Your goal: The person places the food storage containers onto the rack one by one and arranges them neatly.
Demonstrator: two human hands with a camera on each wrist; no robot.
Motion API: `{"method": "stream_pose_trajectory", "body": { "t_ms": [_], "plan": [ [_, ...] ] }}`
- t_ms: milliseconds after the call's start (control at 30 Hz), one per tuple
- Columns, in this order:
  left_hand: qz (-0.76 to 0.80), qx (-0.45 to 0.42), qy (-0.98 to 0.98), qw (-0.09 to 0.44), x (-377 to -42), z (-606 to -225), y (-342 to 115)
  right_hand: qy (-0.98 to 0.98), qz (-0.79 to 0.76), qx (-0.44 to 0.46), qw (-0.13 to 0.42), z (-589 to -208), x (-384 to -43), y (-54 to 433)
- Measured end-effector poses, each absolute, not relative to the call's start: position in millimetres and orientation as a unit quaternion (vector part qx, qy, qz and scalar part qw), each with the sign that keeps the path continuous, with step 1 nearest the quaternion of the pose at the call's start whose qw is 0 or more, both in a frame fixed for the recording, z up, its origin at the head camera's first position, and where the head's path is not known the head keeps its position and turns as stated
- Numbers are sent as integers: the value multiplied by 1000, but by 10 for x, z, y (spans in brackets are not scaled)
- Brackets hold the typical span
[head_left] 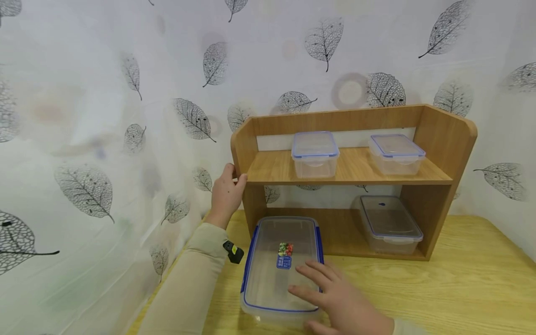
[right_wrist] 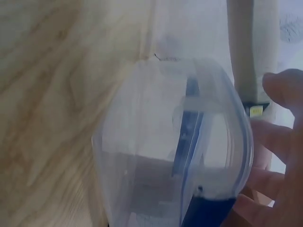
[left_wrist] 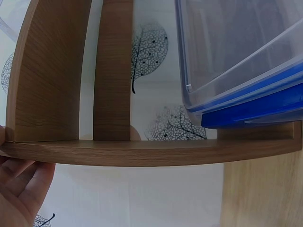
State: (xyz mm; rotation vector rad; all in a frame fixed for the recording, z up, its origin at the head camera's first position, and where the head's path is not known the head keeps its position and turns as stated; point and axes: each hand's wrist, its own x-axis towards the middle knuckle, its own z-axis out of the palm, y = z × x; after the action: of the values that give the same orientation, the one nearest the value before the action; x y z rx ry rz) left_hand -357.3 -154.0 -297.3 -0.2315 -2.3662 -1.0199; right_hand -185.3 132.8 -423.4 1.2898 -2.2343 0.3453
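My left hand (head_left: pixel 226 193) holds the left side panel of a two-tier wooden shelf (head_left: pixel 289 173), thumb at the front edge and fingers on the outer face. In the left wrist view, those fingers (left_wrist: pixel 28 182) lie along the panel. A large clear plastic food container (head_left: pixel 274 288) with blue side clips and a fruit-and-vegetable label stands at the lower left opening, its near end out on the table. Over the near right part of its lid is my right hand (head_left: pixel 339 298), fingers spread. The right wrist view shows the container's clear end wall (right_wrist: pixel 142 118) beside the fingers.
Two smaller clear boxes with blue-edged lids, a left one (head_left: pixel 316 156) and a right one (head_left: pixel 397 154), stand on the upper shelf. Another lidded box (head_left: pixel 391 225) sits at the lower right. The wooden table (head_left: pixel 473 284) meets a leaf-patterned wall covering (head_left: pixel 125 139) behind and at left.
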Motion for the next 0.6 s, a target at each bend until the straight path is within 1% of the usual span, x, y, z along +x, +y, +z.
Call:
{"method": "stream_pose_trajectory", "body": {
  "t_ms": [133, 233, 300, 367, 600],
  "plan": [
    [-378, -87, -880, 274, -3566, -2973, -1540, -831, 120, 496, 224, -4278, -1788, 1295],
    [-379, -86, -879, 275, -3563, -2966, -1535, -818, 101, 514, 239, -4333, -1775, 1276],
    [-380, -86, -879, 274, -3560, -2961, -1533, -800, 81, 529, 271, -4379, -1781, 1263],
    [-380, -84, -879, 274, -3560, -2958, -1531, -792, 68, 535, 287, -4417, -1780, 1251],
    [-376, -84, -880, 277, -3565, -2971, -1532, -812, 57, 528, 243, -4447, -1729, 1237]
  ]
}}
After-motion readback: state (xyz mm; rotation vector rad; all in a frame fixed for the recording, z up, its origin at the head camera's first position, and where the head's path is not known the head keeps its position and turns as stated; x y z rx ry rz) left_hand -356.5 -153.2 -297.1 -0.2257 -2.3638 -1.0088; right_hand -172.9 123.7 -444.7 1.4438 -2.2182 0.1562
